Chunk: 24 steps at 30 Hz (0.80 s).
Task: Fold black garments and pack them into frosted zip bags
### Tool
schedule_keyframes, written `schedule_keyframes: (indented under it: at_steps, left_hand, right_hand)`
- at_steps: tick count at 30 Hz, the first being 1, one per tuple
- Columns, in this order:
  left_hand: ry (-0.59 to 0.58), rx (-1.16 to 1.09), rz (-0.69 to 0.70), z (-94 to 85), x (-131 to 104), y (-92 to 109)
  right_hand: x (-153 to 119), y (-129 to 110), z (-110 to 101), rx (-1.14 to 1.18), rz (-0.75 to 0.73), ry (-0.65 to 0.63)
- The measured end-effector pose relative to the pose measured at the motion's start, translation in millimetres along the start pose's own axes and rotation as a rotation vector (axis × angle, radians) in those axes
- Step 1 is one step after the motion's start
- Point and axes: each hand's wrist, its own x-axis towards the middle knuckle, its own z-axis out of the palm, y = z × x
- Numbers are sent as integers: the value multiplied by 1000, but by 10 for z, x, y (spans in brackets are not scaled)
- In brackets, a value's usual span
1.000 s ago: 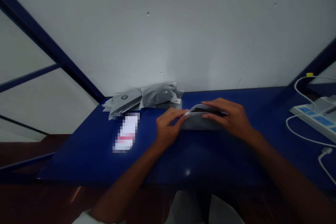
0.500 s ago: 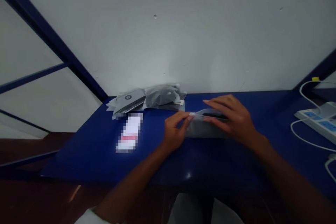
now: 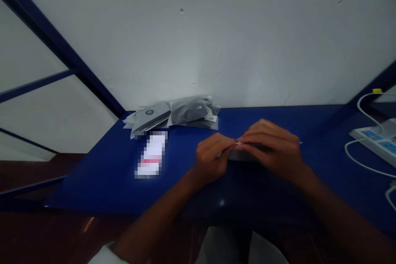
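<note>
A frosted plastic zip bag [image 3: 244, 155] is held just above the blue table, in front of me and right of the middle. My left hand [image 3: 213, 154] is closed, its thumb and fingers pinching the left part of the bag's top edge. Close beside it, my right hand [image 3: 269, 142] pinches the same edge, the fingertips of both hands almost touching at a small white spot. Most of the bag lies hidden behind my hands. Something dark shows at its mouth under the right fingers, but I cannot make out what it is.
Several frosted bags [image 3: 188, 113] with dark items lie piled against the white wall. A lit, pixelated phone-like rectangle [image 3: 153, 154] rests left on the blue table [image 3: 102, 173]. At the right edge is a white power strip [image 3: 375, 142] with white cables [image 3: 355, 161].
My right hand has closed from a loose, spread shape into a pinch and come up against my left fingers. The bag's mouth, which gaped before, is now pressed nearly flat.
</note>
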Motion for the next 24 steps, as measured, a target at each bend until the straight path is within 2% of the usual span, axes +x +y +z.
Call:
schedule_keyframes:
  at_steps: [5, 12, 16, 20, 24]
  left_hand:
    - [117, -1, -15, -24, 21, -49]
    - [258, -17, -187, -124, 66, -187]
    - [376, -108, -343, -203, 101, -326]
    - [510, -231, -446, -233, 107, -473]
    - [492, -326, -539, -178, 59, -558]
  right_hand:
    - [1, 94, -84, -47, 25, -57]
    - [-63, 335, -224, -58, 71, -116]
    - [-141, 519, -343, -36, 179, -167]
    - [-218, 673, -445, -38, 308, -151]
    - [-268, 730, -420, 52, 474, -131]
